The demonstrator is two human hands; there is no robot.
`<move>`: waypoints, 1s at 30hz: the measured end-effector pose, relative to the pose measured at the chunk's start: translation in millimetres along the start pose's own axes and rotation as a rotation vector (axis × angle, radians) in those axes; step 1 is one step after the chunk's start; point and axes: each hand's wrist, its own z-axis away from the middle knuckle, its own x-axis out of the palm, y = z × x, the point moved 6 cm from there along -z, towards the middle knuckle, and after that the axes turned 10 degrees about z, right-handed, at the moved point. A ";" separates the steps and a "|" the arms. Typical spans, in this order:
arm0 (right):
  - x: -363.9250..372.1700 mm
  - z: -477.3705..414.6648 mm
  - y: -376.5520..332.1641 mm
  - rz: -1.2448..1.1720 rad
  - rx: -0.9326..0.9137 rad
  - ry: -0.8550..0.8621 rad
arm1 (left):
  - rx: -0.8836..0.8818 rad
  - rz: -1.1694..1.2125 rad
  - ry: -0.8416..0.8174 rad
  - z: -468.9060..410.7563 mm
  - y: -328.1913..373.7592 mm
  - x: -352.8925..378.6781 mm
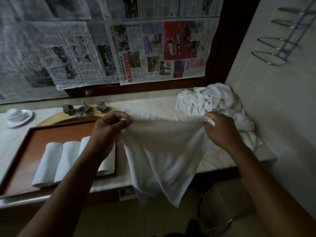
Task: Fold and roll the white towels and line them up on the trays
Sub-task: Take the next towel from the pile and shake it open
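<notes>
I hold a white towel (164, 151) stretched out in the air above the counter's front edge. My left hand (109, 129) pinches its upper left corner and my right hand (220, 129) grips its upper right corner. The towel hangs down past the counter edge. Three rolled white towels (51, 165) lie side by side on a brown wooden tray (51, 132) to the left; my left forearm hides part of the third roll. A heap of loose white towels (215, 101) sits at the counter's far right corner.
A marble counter (153, 105) runs along a newspaper-covered wall (102, 48). Chrome taps (83, 108) and a sink rim sit behind the tray. A white cup on a saucer (17, 115) stands far left. A metal rack (282, 47) hangs on the right wall.
</notes>
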 end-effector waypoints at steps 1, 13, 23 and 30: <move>-2.5 -0.8 3.6 -0.007 0.002 0.006 | 0.001 0.000 0.028 0.4 -1.6 -4.8; -5.9 -4.6 14.1 -0.222 -0.053 -0.013 | 0.092 -0.144 0.261 -0.3 -9.0 -63.8; -1.0 -6.3 -3.1 -0.334 -0.062 -0.034 | 0.025 -0.585 0.167 2.8 -28.1 -61.1; 58.5 31.4 65.9 -0.133 0.019 -0.300 | -0.164 -0.968 -0.154 41.1 -80.8 -69.8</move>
